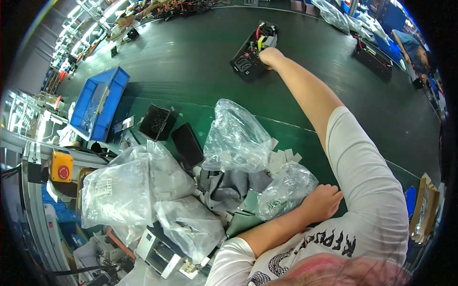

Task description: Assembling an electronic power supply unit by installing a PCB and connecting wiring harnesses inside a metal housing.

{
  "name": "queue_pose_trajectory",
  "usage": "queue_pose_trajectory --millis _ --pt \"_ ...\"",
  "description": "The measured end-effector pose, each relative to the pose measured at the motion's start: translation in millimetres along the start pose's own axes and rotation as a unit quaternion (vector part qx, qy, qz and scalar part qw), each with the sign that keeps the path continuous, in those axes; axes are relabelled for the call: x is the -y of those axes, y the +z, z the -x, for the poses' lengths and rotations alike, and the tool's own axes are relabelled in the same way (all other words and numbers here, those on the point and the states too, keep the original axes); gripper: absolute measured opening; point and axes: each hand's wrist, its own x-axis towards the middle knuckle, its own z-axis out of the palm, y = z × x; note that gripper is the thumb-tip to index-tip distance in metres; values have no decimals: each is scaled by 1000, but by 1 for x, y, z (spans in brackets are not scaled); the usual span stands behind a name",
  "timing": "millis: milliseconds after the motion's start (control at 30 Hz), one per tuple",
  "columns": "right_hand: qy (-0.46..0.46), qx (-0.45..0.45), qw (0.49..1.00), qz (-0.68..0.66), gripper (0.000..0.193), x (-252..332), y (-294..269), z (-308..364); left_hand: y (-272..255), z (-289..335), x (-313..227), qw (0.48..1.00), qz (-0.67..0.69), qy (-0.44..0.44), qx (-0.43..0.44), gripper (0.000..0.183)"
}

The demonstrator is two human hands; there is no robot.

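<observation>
- Nearest the camera, the left hand (322,202) is laid with curled fingers against a clear plastic bag (285,189) on the green surface (191,66); a firm hold cannot be told
- Far out on the outstretched arm, the right hand (270,57) is closed on the near edge of an open black electronic unit (252,51) with coloured wires
- More clear bags (236,138) are heaped at the left, beside a blue bin (100,102)
</observation>
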Motion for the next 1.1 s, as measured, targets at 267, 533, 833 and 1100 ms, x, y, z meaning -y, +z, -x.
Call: queue_pose_trajectory --millis 267,533,833,1100 --pt "95 -36 953 -286 18 -48 -60 45 -22 6 1 997 -39 -27 69 15" --pt "-163 -22 985 50 18 -149 -201 284 -21 -6 -22 997 -66 49 -14 15" --pt "-107 31 988 105 26 -214 -222 576 -19 3 -41 968 -167 181 -42 25" --pt "-56 247 964 80 36 -224 -210 617 -13 -5 -53 958 211 -192 4 83"
